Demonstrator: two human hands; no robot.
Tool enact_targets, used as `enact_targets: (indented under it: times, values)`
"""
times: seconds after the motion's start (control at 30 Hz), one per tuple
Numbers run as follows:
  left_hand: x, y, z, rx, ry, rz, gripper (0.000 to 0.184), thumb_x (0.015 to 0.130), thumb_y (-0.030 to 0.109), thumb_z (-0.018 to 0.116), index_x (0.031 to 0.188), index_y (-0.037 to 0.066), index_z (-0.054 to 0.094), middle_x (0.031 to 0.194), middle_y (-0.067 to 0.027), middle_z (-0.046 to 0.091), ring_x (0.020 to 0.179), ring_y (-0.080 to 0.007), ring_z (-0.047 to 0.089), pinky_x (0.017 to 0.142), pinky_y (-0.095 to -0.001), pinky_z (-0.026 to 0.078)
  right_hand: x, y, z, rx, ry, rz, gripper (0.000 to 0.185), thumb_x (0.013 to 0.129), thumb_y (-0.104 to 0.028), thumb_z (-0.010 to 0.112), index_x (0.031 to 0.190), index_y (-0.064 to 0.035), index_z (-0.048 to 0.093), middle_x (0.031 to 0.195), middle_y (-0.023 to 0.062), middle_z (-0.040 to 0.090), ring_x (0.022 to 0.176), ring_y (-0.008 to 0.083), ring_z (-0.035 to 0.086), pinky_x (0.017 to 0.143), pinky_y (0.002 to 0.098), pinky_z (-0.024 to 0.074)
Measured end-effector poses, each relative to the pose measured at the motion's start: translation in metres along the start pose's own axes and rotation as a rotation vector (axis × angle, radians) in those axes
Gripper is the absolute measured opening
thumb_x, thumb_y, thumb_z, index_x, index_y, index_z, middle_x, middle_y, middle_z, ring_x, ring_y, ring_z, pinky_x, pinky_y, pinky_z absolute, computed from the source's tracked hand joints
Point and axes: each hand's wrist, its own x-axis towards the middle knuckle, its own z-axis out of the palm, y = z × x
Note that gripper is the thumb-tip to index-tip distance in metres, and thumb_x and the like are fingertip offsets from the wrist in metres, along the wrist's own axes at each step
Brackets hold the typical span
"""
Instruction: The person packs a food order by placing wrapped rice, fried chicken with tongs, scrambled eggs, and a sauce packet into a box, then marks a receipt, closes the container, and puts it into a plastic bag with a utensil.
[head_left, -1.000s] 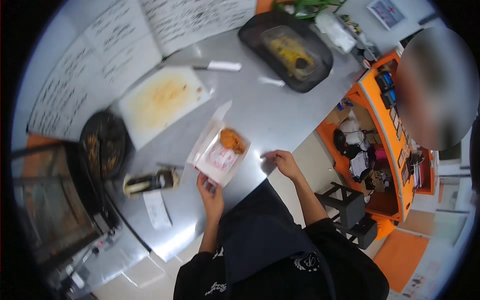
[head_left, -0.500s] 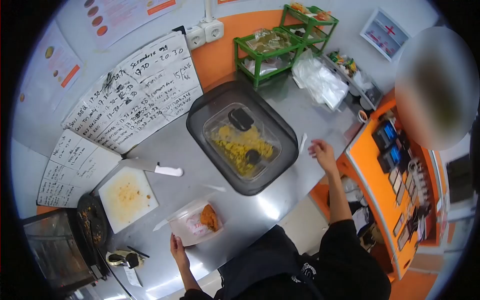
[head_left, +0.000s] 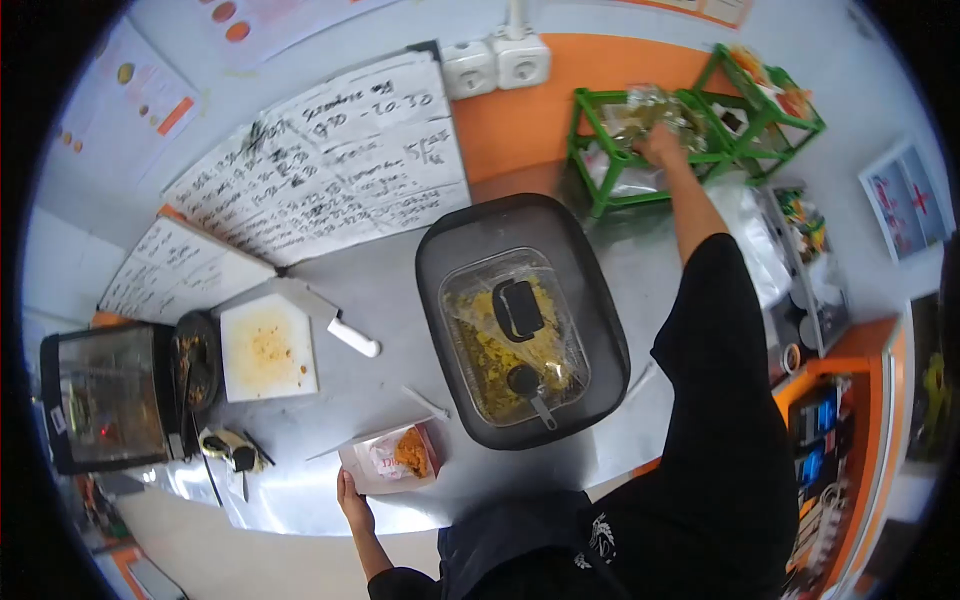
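My left hand [head_left: 355,503] grips the lower left edge of an open paper food box [head_left: 365,484] on the steel counter. A piece of fried chicken [head_left: 411,452] lies in the box, beside white paper with red print. My right arm stretches to the green rack [head_left: 590,150] at the back. There my right hand [head_left: 662,148] has its fingers closed at a crinkled clear plastic bag [head_left: 650,108] on the upper tier; the fingertips are partly hard to make out.
A large dark-rimmed container with a clear lid [head_left: 600,330] holds yellow food mid-counter. To the left lie a knife [head_left: 352,337], a stained white cutting board [head_left: 268,345] and a dark round pan [head_left: 197,360]. Plastic bags [head_left: 755,245] lie right of the rack.
My right hand has moved from beside the large container up to the plastic bag on the green rack. My left hand stays at the food box. The view has shifted and turned.
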Motion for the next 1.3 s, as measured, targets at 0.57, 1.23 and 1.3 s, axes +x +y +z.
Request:
enact_targets:
  times: [0.57,1.23,1.3]
  values:
    - [-0.012,-0.009,0.004,-0.007,0.050,0.002,0.050,0.101,0.035,0.047,0.137,0.001,0.047,0.130,-0.0103,0.055,0.121,-0.0189,0.049,0.103,-0.0307,0.036,0.038,0.105,-0.038,-0.167,0.323,-0.127,0.052,0.075,-0.047,0.076,0.088,0.0024,0.068,0.083,0.0172,0.068,0.074,0.0227,0.064,0.068,0.0371,0.0499]
    - [0.005,-0.017,-0.035,0.080,-0.202,-0.020,0.046,0.096,0.033,0.057,0.134,0.008,0.051,0.102,-0.0007,0.061,0.089,-0.0084,0.054,0.075,-0.0222,0.043,-0.576,-0.364,0.067,0.744,-0.460,-0.650,0.024,0.082,-0.007,0.064,0.106,-0.0055,0.066,0.113,0.0114,0.065,0.089,0.0300,0.066,0.078,0.0344,0.0533]
    - [0.004,-0.017,-0.038,0.083,-0.229,0.001,0.049,0.096,0.034,0.057,0.136,0.007,0.048,0.107,-0.0028,0.060,0.093,-0.0100,0.054,0.077,-0.0245,0.045,-0.576,-0.360,0.068,0.659,-0.368,-0.652,0.028,0.082,-0.008,0.064,0.109,-0.0071,0.065,0.119,0.0108,0.062,0.094,0.0318,0.065,0.080,0.0371,0.0525]
